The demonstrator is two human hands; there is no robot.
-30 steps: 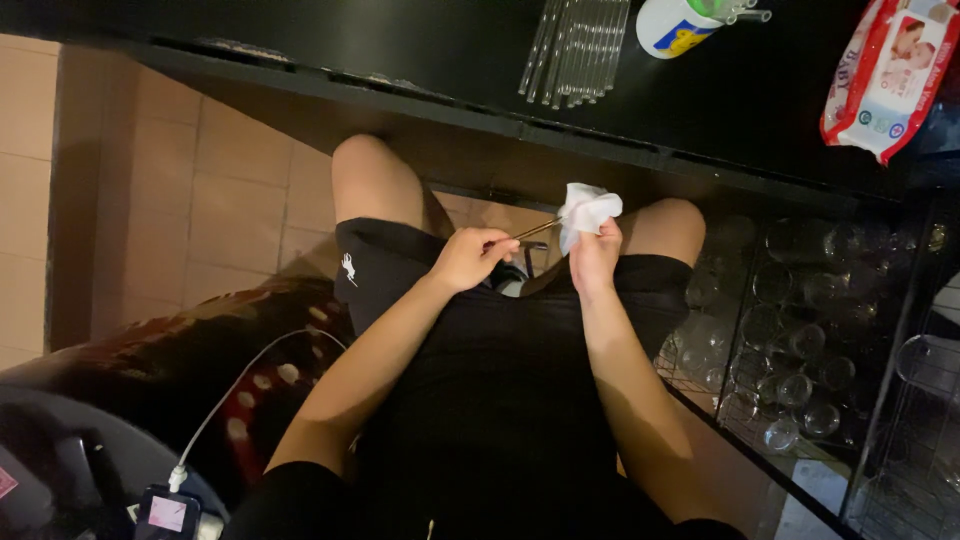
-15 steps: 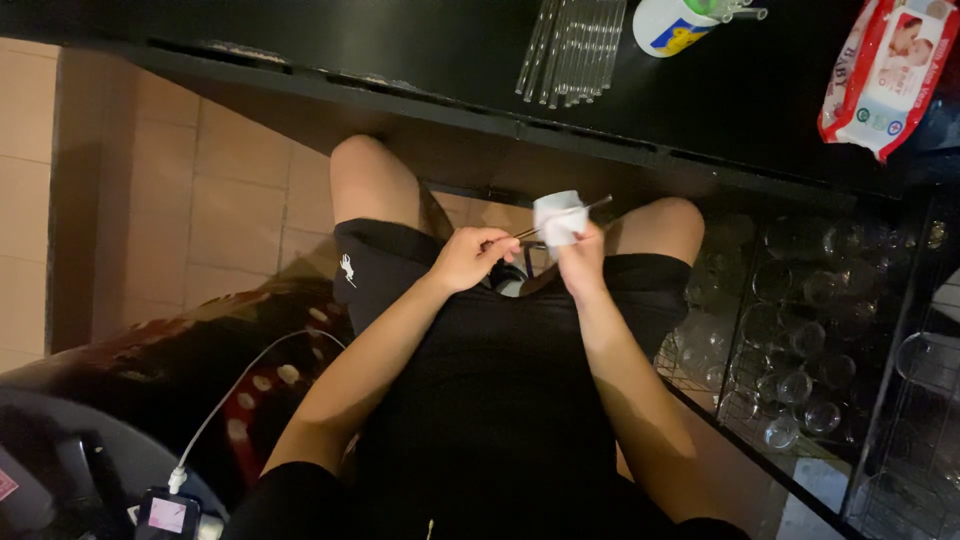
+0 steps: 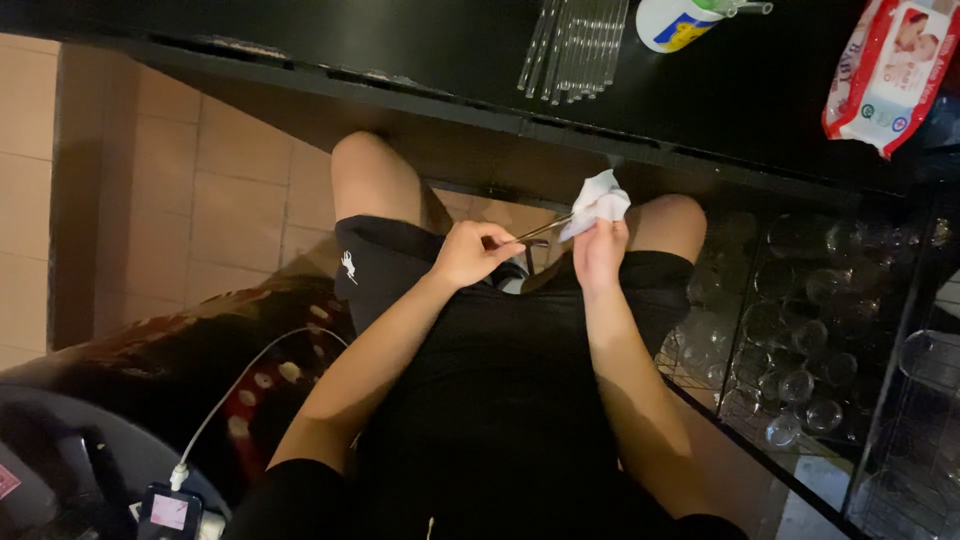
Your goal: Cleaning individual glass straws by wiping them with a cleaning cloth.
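Over the last second the white wipe [image 3: 597, 201] is seen to have been bunched low against the right hand [image 3: 600, 250] and is now fluffed open again and lifted slightly, its loose corner standing up above the fingers; the thin rod-like straw [image 3: 543, 229] is kept pinched in the closed left hand [image 3: 472, 254], its far end buried in the wipe, so a rubbing stroke along the straw is judged to be under way and one pass of the cloth to have just been completed. Both hands are closed: the left around the near end of the straw, the right around the folded wipe that wraps the straw's tip. The pair is held in the air above the lap, between the two bare knees and just below the front edge of the black worktop [image 3: 430, 50]. On the worktop one bundle of clear straws [image 3: 575, 45] is laid, roughly eight or nine by count, though they overlap and an exact number cannot be told; one white and yellow cup [image 3: 678, 22] is set beside them, and one red and white packet of wipes [image 3: 885, 70] is lying at the far right. One straw and one wipe are in hand. Many clear glasses [image 3: 800, 385] are stacked in a rack at the right, too many and too dim to be counted
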